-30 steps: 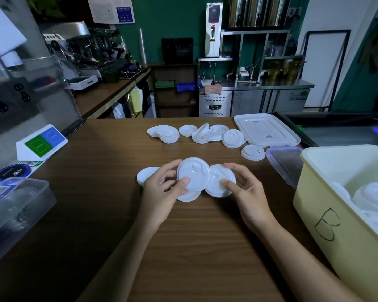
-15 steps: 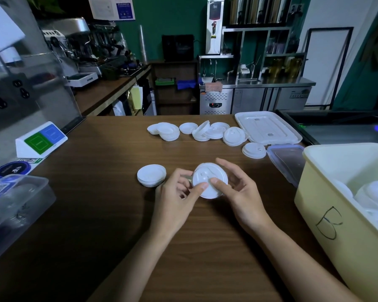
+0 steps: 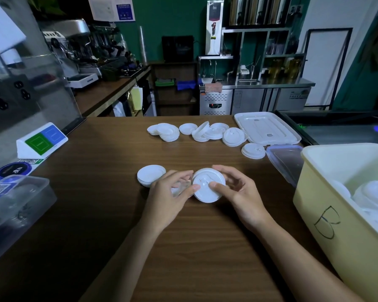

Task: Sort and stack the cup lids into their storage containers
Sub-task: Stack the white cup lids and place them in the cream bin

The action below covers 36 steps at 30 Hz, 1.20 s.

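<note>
Several lids [image 3: 372,192] in yellow bin [image 3: 312,192] (marked B); left hand [image 3: 168,200], right hand [image 3: 242,197] pinch white lid [image 3: 207,188].

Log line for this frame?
step: stacking | left hand: pinches lid stack | right hand: grips lid stack | small pile: beside left hand | bin B: holds lids

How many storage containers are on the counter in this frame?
2: a yellow bin marked B at the right edge, and a clear container at the left edge. Others may sit out of frame.
</note>
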Motion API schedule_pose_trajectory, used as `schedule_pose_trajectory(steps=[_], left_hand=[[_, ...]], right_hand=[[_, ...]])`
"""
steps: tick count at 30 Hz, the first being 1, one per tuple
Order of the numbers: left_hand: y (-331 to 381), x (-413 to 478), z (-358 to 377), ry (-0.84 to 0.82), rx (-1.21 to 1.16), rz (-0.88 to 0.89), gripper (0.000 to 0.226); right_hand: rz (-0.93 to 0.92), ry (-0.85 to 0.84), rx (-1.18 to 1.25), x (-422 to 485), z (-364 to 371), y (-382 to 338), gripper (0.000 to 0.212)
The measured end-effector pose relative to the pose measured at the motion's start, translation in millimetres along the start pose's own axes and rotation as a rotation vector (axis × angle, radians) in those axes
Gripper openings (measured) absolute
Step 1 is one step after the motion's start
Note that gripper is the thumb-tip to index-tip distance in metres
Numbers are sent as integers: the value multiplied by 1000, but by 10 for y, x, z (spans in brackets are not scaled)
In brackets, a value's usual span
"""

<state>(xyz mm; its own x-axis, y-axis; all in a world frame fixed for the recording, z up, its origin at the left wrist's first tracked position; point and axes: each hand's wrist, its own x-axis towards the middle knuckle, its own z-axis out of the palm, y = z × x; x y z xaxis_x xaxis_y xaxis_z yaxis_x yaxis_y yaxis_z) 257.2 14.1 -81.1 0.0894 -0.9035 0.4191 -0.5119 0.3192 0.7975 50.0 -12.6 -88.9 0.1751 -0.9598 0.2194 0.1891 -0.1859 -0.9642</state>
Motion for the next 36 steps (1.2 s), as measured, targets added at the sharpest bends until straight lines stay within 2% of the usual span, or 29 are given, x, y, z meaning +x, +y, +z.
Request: schedule_pose_trajectory(steps=[2, 4, 7, 12, 18, 22, 26, 30, 32, 36], left_hand=[[-93, 2, -78, -60, 212, 89, 39], [-161, 3, -138, -151, 351, 99, 32], [-206, 12, -150, -181, 416, 143, 24], [-187, 33, -108, -101, 279, 71, 31], [61, 32, -113, 81, -188, -166, 25], [116, 15, -84, 11, -494, -275, 32], [122, 30, -66, -11, -646, -348, 37], [101, 34, -55, -39, -698, -364, 37], [98, -5, 8, -81, -646, -348, 36], [50, -42, 135, -90, -443, -273, 27]], right_hand=[[2, 68, -9, 17, -34, 12, 37], [12, 132, -15, 31, -59, 32, 36], [22, 172, -24, 40, -72, 46, 39], [19, 160, -51, 54, -63, 48, 45], [-6, 163, -61, 52, -53, 53, 38], [-29, 167, -50, 62, -48, 65, 35], [-38, 165, -46, 70, -83, 93, 34], [-15, 169, -41, 79, -83, 111, 31], [3, 147, -14, 70, -45, 107, 27], [16, 142, 28, 51, 4, 70, 46]])
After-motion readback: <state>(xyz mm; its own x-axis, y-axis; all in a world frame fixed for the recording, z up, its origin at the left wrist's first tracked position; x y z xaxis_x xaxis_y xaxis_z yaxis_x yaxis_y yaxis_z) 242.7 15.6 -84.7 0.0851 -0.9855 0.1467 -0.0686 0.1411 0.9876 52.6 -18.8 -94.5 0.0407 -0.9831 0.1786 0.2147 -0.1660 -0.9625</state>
